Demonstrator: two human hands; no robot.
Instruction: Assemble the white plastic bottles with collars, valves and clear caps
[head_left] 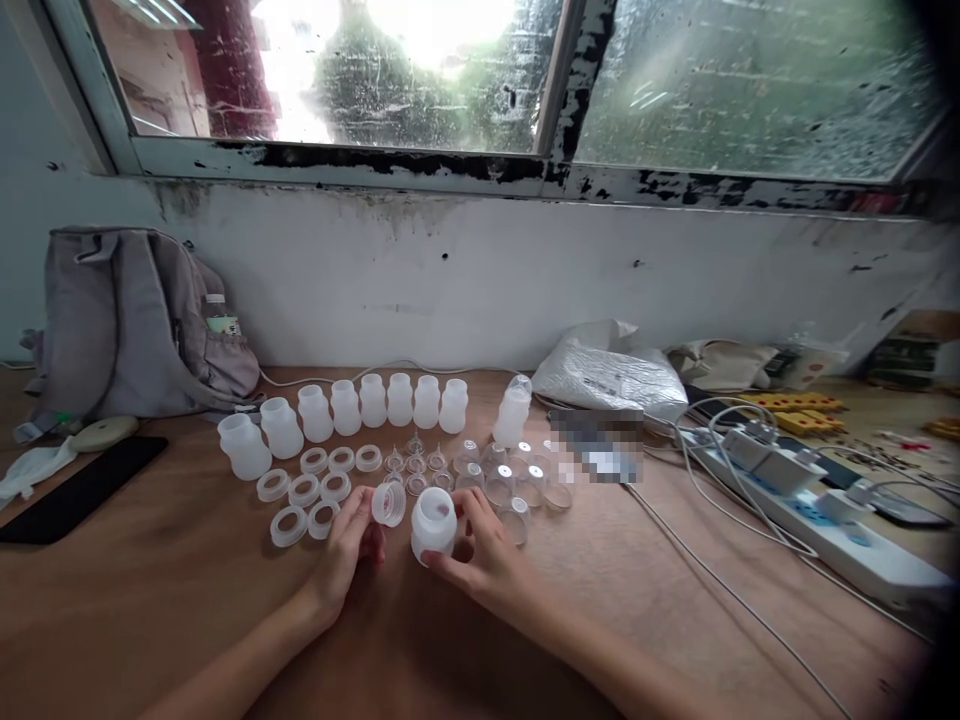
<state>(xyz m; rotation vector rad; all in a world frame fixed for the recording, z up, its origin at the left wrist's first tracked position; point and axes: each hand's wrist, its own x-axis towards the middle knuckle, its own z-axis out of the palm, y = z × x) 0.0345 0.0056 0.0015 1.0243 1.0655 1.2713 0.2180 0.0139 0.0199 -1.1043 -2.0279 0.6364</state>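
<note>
My left hand (pixel 346 550) pinches a translucent white screw ring (pixel 388 504), tilted so its threaded inside shows. Just right of it, my right hand (pixel 491 560) grips a frosted baby bottle (pixel 433 530) that stands upright with its mouth uncovered. Beyond my left hand lie several loose white screw rings (pixel 304 490). Clear silicone nipples (pixel 415 464) sit in a cluster behind the held bottle. To their right are several transparent dome caps (pixel 499 484). Open frosted bottles (pixel 373 400) form a curved row at the back, and one capped bottle (pixel 513 412) stands apart on the right.
A grey backpack (pixel 135 320) leans against the wall at the left, near a black flat strip (pixel 86 490). At the right are a silvery plastic bag (pixel 611 370), a white power strip (pixel 840 535) with chargers, and cables crossing the wooden table (pixel 637 600).
</note>
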